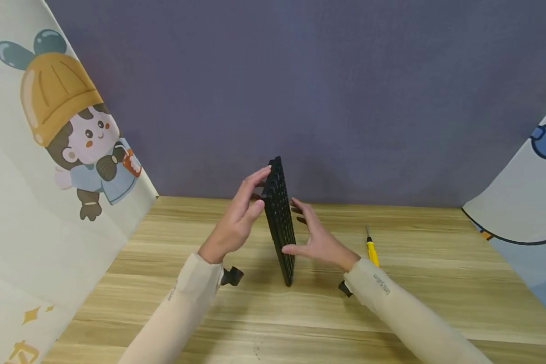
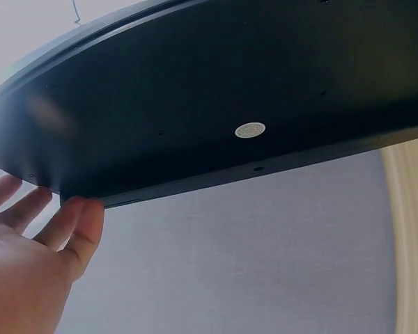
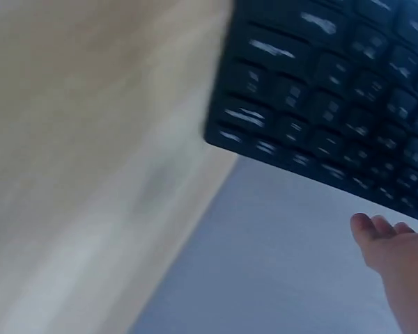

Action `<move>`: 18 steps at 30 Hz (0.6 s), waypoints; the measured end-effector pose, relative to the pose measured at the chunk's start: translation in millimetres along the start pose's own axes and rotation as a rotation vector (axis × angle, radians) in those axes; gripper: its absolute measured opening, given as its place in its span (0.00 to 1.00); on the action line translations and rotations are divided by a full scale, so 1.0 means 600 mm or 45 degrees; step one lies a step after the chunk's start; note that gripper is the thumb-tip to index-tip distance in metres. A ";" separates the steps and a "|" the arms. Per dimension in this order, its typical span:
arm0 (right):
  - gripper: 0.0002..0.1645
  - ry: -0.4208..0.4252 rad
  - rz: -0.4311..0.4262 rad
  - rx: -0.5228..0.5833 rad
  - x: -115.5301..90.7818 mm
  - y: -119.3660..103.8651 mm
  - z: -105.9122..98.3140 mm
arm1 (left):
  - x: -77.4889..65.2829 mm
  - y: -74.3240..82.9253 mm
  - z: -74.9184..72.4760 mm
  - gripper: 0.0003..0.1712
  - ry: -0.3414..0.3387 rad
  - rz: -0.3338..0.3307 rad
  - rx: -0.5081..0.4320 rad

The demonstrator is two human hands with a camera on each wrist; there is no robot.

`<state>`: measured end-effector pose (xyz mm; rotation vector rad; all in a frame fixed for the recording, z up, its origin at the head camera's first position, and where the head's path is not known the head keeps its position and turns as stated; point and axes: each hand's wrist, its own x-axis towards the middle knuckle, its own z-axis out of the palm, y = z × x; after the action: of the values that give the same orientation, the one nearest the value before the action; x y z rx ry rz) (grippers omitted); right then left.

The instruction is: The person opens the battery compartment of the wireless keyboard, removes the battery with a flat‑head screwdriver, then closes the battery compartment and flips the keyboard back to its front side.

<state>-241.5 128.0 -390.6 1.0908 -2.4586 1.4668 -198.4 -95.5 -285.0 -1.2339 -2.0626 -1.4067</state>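
A black keyboard (image 1: pixel 279 217) stands steeply on edge between the two hands, its keys turned to the right. My left hand (image 1: pixel 236 222) grips its upper left edge, and the left wrist view shows the fingertips at the rim of the flat underside (image 2: pixel 195 104), which bears a small oval label. On the key side, my right hand (image 1: pixel 320 240) is held with fingers and thumb spread; in the head view the thumb overlaps the keys, but contact is unclear. The right wrist view shows a corner with keys (image 3: pixel 320 118) above and left of the right hand (image 3: pixel 404 264).
A screwdriver with a yellow handle (image 1: pixel 371 252) lies on the wood-grain table (image 1: pixel 250 323), right of the right hand and partly behind the sleeve. A grey-blue panel (image 1: pixel 300 101) rises behind the table. Printed cartoon panels (image 1: pixel 18 212) flank it on both sides.
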 end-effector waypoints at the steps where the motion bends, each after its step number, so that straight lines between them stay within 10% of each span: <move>1: 0.65 0.011 -0.012 -0.002 0.002 -0.004 -0.005 | 0.002 0.004 0.001 0.32 -0.003 0.005 0.000; 18: 0.64 0.175 -0.287 0.018 0.027 -0.129 -0.059 | 0.004 -0.019 0.034 0.45 -0.073 -0.082 -0.022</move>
<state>-216.2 125.2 -307.6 1.1822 -2.1582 1.4404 -205.5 -78.1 -299.2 -1.2394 -2.1504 -1.4364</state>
